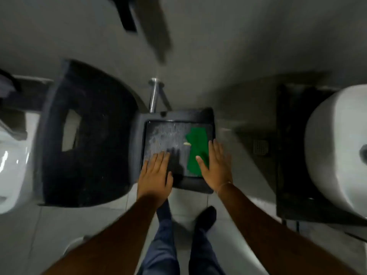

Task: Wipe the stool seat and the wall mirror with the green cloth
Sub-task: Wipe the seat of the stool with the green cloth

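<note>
A dark grey square stool point(198, 187) stands on the floor below me, its seat point(168, 135) dusty and streaked. The green cloth point(196, 145) lies flat on the right part of the seat. My right hand point(215, 165) hovers or rests at the cloth's right edge with fingers spread, holding nothing. My left hand point(156, 171) lies flat on the seat's near left corner, fingers apart. No wall mirror is in view.
A black toilet lid point(89, 135) over a white bowl point(12, 165) fills the left. A white washbasin point(337, 145) on a dark stand sits at right. A chrome pipe point(155, 96) rises behind the stool. My legs and shoe point(204, 217) stand on the tiled floor.
</note>
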Motion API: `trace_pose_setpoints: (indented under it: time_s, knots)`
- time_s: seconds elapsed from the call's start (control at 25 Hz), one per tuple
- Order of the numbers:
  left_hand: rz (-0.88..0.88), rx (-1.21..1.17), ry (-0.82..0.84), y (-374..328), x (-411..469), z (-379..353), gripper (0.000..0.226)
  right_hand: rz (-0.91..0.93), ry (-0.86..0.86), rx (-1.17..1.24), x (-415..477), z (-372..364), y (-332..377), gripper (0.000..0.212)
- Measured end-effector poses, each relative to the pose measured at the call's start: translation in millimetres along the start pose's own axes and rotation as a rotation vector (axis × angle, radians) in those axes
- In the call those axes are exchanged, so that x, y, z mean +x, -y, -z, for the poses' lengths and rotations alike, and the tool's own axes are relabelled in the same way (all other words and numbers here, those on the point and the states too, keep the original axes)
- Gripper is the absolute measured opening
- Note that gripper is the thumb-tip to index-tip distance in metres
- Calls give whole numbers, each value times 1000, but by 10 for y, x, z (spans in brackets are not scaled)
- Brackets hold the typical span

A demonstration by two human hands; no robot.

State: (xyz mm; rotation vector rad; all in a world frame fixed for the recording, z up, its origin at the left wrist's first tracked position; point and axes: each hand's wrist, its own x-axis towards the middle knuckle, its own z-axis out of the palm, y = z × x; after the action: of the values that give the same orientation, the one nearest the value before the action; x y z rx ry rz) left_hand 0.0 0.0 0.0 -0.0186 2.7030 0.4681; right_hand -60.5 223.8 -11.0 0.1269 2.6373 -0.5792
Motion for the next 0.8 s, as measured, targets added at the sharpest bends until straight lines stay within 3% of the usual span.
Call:
trace_pose_setpoints:
  time_s: [0.28,0.44,0.64,0.8]
  knots:
    - [100,-62,53,376,189,-1009,71,41,12,-119,1100,-1235,-240,101]
    - [88,-45,49,471,325,-1207,72,31,-59,-173,1257,-1499,-329,81]
    - [52,28,-6,355,434,-1052,73,29,-81,102,1190,-1300,-265,65]
    - [29,120,-40,84,445,-382,77,-11,-141,262,823,-655,92,61]
